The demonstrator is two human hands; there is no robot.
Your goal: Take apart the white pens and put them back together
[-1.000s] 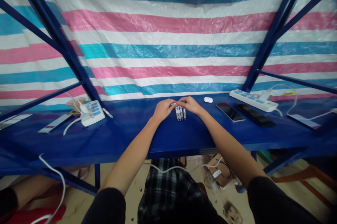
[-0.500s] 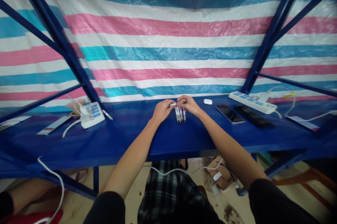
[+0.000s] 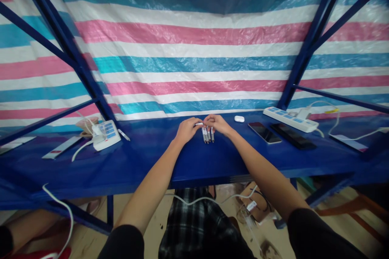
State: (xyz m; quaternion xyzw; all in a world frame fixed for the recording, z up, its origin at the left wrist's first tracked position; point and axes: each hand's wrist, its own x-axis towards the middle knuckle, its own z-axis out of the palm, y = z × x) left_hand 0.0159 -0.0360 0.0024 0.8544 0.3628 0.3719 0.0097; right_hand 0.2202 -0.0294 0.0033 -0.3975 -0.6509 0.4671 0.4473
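Several white pens with dark tips lie side by side on the blue table, tips toward me. Above their far ends, my left hand pinches a white pen that is held crosswise. My right hand is at the right end of that pen, thumb and fingers drawn together over the row of pens. Whether its fingertips grip the held pen or something small is too small to make out.
A white earbud case, two dark phones and a power strip lie to the right. On the left are another power strip, a pen and a phone. Blue metal posts flank the striped sheet.
The dark part at the right end of the crosswise pen no longer shows between my fingers. My right hand's fingers have curled lower over the row. The view has shifted slightly.
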